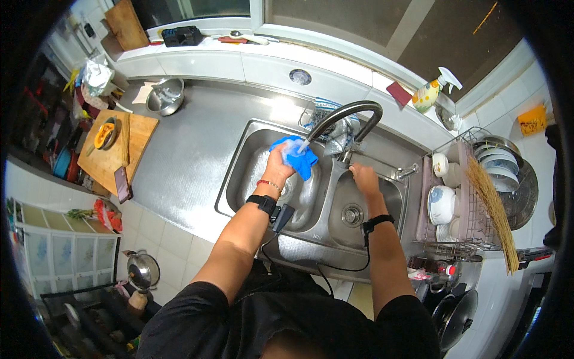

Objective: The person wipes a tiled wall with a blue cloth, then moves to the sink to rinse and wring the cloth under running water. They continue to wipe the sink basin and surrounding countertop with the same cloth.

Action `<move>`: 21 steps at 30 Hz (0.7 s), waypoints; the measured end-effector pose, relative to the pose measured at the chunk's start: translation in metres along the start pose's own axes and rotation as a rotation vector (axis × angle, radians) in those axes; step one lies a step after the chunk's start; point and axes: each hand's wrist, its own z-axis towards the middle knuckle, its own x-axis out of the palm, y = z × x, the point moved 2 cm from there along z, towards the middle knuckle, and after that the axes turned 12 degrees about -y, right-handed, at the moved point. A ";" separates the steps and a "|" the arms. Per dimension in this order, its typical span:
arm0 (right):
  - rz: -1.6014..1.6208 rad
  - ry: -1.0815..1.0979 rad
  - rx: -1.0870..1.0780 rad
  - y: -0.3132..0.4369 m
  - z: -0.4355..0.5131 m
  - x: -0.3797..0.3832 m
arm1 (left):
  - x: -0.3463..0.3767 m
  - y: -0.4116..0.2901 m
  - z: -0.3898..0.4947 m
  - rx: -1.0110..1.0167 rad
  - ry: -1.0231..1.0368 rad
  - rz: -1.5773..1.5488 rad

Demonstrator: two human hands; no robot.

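Over the left basin of a steel double sink [329,202], my left hand [280,162] holds a blue cloth [301,162] with white suds on it. The curved steel faucet [341,110] points its spout at the cloth, and water seems to run onto it. My right hand [365,178] is at the base of the faucet, its fingers closed around what looks like the handle, which they mostly hide. Below that hand lies the right basin with its drain strainer [352,215].
A dish rack [423,206] with bowls stands right of the sink, a straw whisk broom [493,215] beside it. A spray bottle [426,96] is on the sill. Left on the counter are a metal bowl [165,101] and a cutting board [141,134] bearing cut pumpkin [104,133] and a phone [122,184].
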 end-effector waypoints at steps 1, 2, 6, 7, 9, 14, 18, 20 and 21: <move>0.003 -0.039 -0.024 0.001 0.000 -0.002 | 0.001 -0.002 0.000 0.001 -0.012 0.002; 0.001 -0.062 -0.034 0.002 0.000 -0.003 | 0.001 -0.004 0.000 0.002 -0.023 0.004; 0.055 0.010 0.007 0.004 -0.002 -0.006 | 0.004 -0.010 -0.002 0.016 -0.036 0.031; 0.052 0.014 -0.030 0.006 -0.001 -0.008 | 0.004 -0.010 -0.003 0.025 -0.020 0.044; 0.026 0.005 -0.052 0.007 0.001 -0.013 | 0.004 -0.009 -0.004 -0.011 -0.021 0.010; -0.103 0.164 -0.048 0.002 0.012 -0.029 | 0.003 -0.004 -0.010 -0.047 -0.119 0.013; -0.127 -0.293 -0.168 0.033 0.010 -0.038 | 0.005 0.005 -0.022 -0.057 -0.126 -0.003; 0.123 -0.494 0.030 0.064 -0.004 -0.031 | 0.007 0.013 -0.031 -0.076 -0.023 -0.042; 0.315 -0.495 0.102 0.087 -0.012 -0.022 | 0.007 0.016 -0.035 -0.071 0.014 -0.072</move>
